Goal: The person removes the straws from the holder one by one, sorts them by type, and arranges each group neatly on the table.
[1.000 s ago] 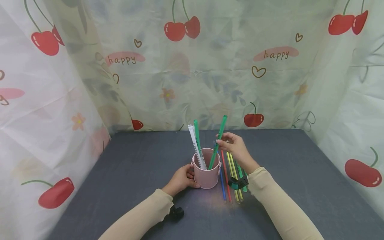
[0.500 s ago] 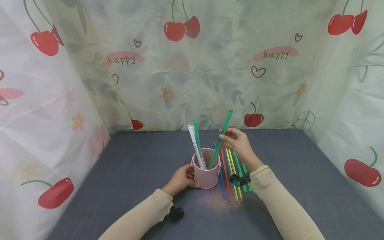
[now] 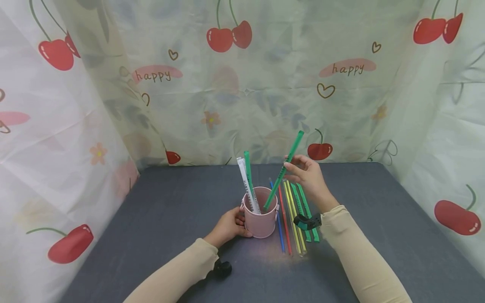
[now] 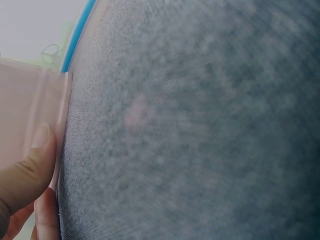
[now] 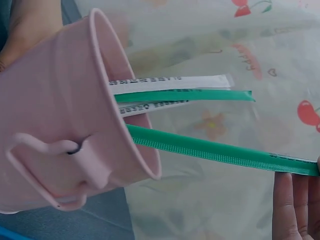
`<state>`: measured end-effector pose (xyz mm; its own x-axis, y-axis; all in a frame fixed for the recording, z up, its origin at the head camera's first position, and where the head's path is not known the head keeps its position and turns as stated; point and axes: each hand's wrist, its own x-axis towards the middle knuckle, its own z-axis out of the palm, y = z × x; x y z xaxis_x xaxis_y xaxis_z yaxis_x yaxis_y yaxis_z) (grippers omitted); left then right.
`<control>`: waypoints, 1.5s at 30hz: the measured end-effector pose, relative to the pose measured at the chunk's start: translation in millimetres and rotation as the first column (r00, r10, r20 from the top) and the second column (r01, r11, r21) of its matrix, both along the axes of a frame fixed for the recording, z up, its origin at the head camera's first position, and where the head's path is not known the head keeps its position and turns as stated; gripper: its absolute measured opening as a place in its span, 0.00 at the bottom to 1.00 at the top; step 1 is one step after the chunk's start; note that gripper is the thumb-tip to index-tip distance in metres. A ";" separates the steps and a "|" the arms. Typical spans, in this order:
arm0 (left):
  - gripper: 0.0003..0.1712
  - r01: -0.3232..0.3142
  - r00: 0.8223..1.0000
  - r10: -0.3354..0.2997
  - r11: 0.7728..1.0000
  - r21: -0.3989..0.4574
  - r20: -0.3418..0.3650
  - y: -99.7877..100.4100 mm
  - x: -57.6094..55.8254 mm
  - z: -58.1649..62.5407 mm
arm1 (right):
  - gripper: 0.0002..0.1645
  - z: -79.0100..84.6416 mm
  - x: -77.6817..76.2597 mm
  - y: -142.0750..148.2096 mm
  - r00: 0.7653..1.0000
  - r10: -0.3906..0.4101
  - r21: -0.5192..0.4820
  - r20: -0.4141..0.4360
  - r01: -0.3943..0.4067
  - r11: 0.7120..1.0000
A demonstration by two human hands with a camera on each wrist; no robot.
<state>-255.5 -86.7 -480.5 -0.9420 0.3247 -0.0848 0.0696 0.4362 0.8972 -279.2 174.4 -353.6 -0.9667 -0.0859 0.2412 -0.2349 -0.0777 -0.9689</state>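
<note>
A pink bucket (image 3: 259,227) with small side handles stands upright on the table. My left hand (image 3: 226,226) holds it low on its left side, thumb (image 4: 35,165) against the wall in the left wrist view. Between thumb and fingers, my right hand (image 3: 310,179) pinches a green wrapped straw (image 3: 282,173) around its middle. This straw leans to the right, its lower end still inside the bucket's mouth. White wrapped straws (image 5: 175,82) and another green wrapped straw (image 5: 215,95) lean left in the bucket; their lower ends are hidden in the right wrist view.
Right of the bucket, a blue stick (image 3: 281,233), a red stick (image 3: 286,227), yellow sticks (image 3: 296,219) and green wrapped straws (image 3: 308,210) lie side by side on the dark table (image 3: 182,202). A cherry-print curtain (image 3: 265,105) encloses the back and sides.
My right hand has moved up and to the right, drawing the green straw higher and tilting it further right. The left hand and the bucket have stayed in place.
</note>
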 end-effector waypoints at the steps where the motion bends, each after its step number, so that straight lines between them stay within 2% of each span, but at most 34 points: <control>1: 0.36 0.000 1.000 0.000 1.000 -0.001 -0.002 0.0 0.1 0.0 | 0.16 1.2 0.3 0.7 1.000 -0.003 -0.006 -0.003 0.003 1.000; 7: 0.36 -0.001 1.000 0.001 1.000 -0.006 -0.008 0.2 -0.2 0.0 | 0.12 8.3 1.5 5.8 1.000 -0.005 -0.089 -0.010 0.004 0.996; 11: 0.36 0.000 1.000 0.000 1.000 -0.009 -0.011 0.4 -0.5 -0.1 | 0.11 12.1 2.9 10.4 1.000 -0.015 -0.111 -0.020 0.012 0.994; 18: 0.36 -0.004 1.000 0.004 1.000 -0.012 -0.011 0.4 -0.5 -0.5 | 0.12 16.8 7.7 18.8 1.000 -0.020 -0.157 -0.017 0.017 0.988; 25: 0.37 -0.007 1.000 0.007 1.000 -0.008 -0.020 0.6 -0.1 -0.9 | 0.19 18.8 11.8 27.7 0.999 -0.019 -0.200 -0.038 0.011 0.980; 30: 0.36 -0.008 1.000 0.008 1.000 -0.007 -0.016 1.1 0.5 0.0 | 0.14 16.4 13.7 34.5 0.999 -0.033 -0.204 -0.038 0.024 0.979; 38: 0.36 -0.010 1.000 0.010 1.000 -0.005 -0.013 1.2 1.6 1.5 | 0.20 9.7 16.2 43.3 0.998 -0.053 -0.190 -0.017 0.049 0.980; 45: 0.35 -0.016 1.000 0.016 1.000 -0.007 -0.014 1.6 1.2 0.5 | 0.19 1.1 17.1 50.1 0.998 -0.066 -0.157 -0.024 0.062 0.986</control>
<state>-254.3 -85.1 -480.1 -0.9482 0.3090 -0.0743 0.0746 0.4436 0.8931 -262.1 224.5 -352.4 -0.9615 0.0171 0.2744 -0.2717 -0.2115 -0.9389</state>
